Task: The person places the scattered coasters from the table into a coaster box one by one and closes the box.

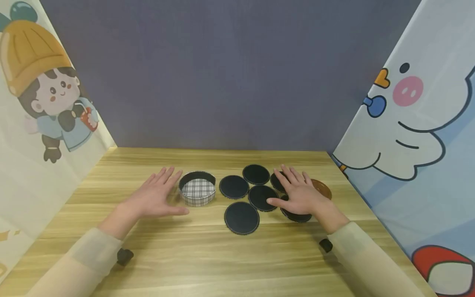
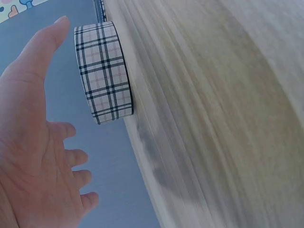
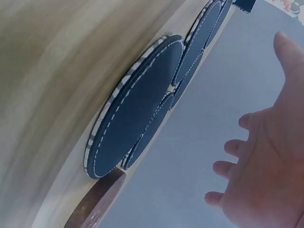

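My left hand (image 1: 157, 198) hovers with fingers spread beside a round, open-topped coaster holder (image 1: 198, 201) in white and black plaid with a dark inner wall. In the left wrist view, the holder's plaid side (image 2: 104, 73) shows beyond the thumb, apart from the palm. Several round black coasters with pale stitching lie flat to its right, including a front coaster (image 1: 242, 218) and a back coaster (image 1: 256, 174). Over the rightmost ones hangs my right hand (image 1: 298, 194), fingers extended, partly hiding them. The right wrist view shows a near coaster (image 3: 135, 109) with a plaid edge, and nothing in that hand.
A brown round object (image 1: 322, 188) lies behind the right hand, partly covered by it. All stands on a wood-grain table (image 1: 200, 264). A dark grey panel (image 1: 230, 74) rises at the back, with cartoon-printed panels at both sides.
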Tool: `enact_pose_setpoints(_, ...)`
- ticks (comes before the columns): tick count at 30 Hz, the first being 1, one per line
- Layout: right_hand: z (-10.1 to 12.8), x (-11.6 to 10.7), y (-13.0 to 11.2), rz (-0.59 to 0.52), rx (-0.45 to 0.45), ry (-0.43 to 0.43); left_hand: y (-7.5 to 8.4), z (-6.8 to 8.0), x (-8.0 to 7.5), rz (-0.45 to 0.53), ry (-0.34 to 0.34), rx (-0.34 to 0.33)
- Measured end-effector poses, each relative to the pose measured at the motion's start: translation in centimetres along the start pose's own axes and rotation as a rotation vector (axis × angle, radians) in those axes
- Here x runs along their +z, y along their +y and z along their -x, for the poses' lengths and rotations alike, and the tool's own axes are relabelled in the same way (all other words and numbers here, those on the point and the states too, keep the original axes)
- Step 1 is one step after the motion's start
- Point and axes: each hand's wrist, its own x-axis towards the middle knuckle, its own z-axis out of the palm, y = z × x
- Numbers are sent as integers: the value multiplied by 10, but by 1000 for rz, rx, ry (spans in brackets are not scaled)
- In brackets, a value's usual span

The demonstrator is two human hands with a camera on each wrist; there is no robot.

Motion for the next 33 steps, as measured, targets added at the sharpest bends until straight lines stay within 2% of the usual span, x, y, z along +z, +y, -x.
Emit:
enact_pose_setpoints(9, 1, 1, -1, 3, -7, 5, 3, 0, -1, 15, -9, -7)
enact_pose_setpoints(13, 0, 2, -1, 13, -49, 62, 1, -2, 0, 50, 13, 0)
enact_pose_setpoints(18, -1, 2, 1, 2, -116, 140, -10, -11, 4, 239, 21, 23)
enact_pose_setpoints(23, 0, 4, 3, -54, -145, 135, -19, -23, 9, 418, -38, 21)
enact_pose_setpoints(27, 1, 5, 7, -122, -166, 118, -26, -35, 13, 486, -73, -7)
enact_pose_setpoints(33, 3, 6, 13, -166, -166, 121, -29, -47, 14, 515, -101, -12)
